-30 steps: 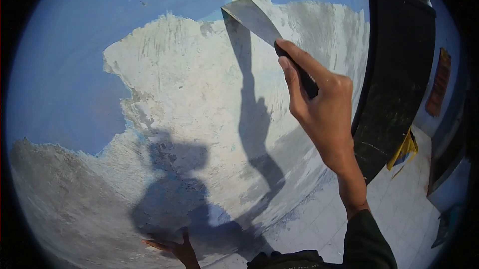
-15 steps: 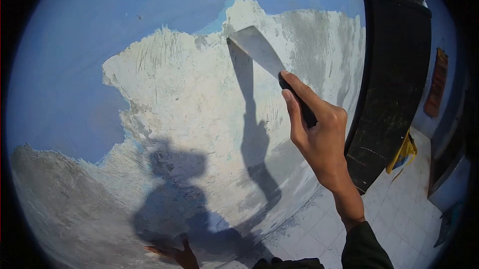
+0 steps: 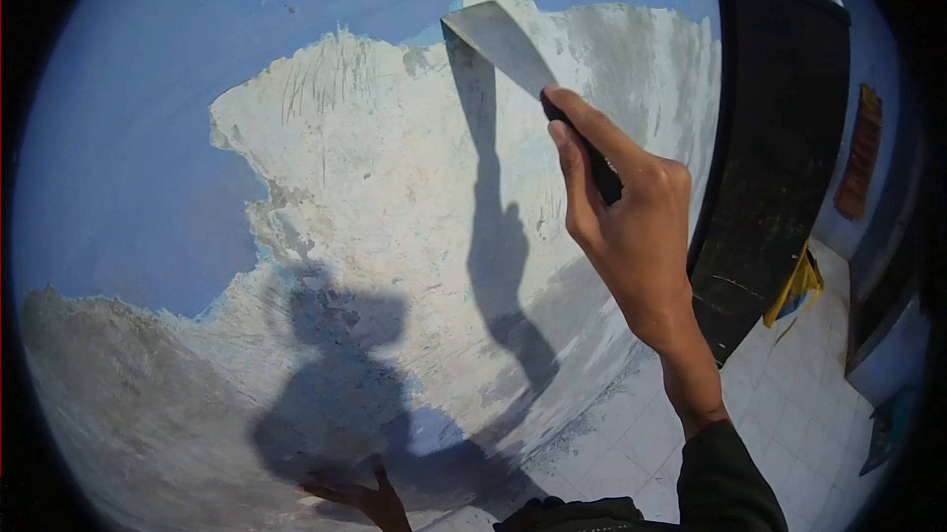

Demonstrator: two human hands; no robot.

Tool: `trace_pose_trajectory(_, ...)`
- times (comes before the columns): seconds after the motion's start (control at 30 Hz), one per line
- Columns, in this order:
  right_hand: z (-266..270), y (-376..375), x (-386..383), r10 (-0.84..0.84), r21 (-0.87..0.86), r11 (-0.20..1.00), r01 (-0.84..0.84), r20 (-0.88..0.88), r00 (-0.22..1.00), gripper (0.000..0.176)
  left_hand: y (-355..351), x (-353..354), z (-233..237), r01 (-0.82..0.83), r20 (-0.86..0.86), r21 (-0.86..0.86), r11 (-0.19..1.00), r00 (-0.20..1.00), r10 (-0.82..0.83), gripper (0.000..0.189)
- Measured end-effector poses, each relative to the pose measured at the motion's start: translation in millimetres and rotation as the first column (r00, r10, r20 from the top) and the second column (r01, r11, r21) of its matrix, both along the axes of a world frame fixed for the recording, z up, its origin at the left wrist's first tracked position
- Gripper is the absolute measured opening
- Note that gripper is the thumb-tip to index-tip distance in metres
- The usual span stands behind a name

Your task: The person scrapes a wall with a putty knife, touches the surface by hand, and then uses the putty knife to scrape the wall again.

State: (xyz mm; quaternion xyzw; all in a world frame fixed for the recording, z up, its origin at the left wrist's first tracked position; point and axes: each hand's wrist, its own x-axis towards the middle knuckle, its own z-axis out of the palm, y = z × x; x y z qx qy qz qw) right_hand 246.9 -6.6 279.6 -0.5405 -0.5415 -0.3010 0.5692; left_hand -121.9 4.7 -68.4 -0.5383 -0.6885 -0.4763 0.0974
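My right hand [image 3: 626, 207] is closed round the black handle of a putty knife [image 3: 508, 44]. Its wide metal blade points up and left, with the edge right at the border between blue paint and bare plaster. The wall [image 3: 355, 167] shows a large scraped patch, whitish and grey, under blue paint [image 3: 148, 157] with a ragged edge. Low in the view, in shade, my left hand [image 3: 360, 495] rests by the wall with thumb and fingers spread, holding nothing.
A tall black panel [image 3: 774, 138] stands at the right edge of the wall. Beside its foot lies a yellow bag [image 3: 797, 285] on the white tiled floor [image 3: 779, 384]. A reddish-brown plaque [image 3: 860, 152] hangs farther right. My shadow falls across the scraped patch.
The putty knife and my right hand have moved up and slightly left, bringing the blade to the paint border. The view has shifted a little; my left hand stays low and spread.
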Motion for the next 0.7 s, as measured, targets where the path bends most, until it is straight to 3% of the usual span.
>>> trace_pose_trajectory(0.13, -7, 3, -2, -0.011, 0.035, 0.999, 0.009, 0.038, 0.999, 0.025, 4, -30, -42, -0.030, -0.022, -0.469, 0.883, 1.000, 0.022, 0.086)
trace_pose_trajectory(0.2, 1, 4, -9, -0.047, 0.025, 0.999, 0.046, 0.043, 0.998, 0.025, 9, -33, -49, -0.045, -0.040, -0.665, 0.746, 0.999, 0.025, 0.083)
trace_pose_trajectory(0.23, 2, 2, -12, -0.041, 0.032, 0.999, 0.040, 0.031, 0.999, 0.025, 8, -39, -54, -0.046, -0.066, -0.684, 0.728, 0.998, 0.001, 0.081)
trace_pose_trajectory(0.37, -3, -1, -23, -0.045, 0.040, 0.998, 0.046, -0.017, 0.999, 0.024, 4, -41, -63, -0.015, -0.239, -0.544, 0.839, 0.961, -0.138, 0.074)
trace_pose_trajectory(0.47, 11, 10, -26, -0.088, 0.087, 0.992, 0.086, 0.017, 0.996, 0.023, 4, -39, -68, 0.021, -0.421, -0.327, 0.945, 0.892, -0.166, 0.070)
trace_pose_trajectory(0.7, 1, 2, -45, -0.075, 0.059, 0.995, 0.076, -0.013, 0.997, 0.021, 3, -39, -76, 0.042, -0.591, -0.165, 0.985, 0.796, -0.133, 0.061)
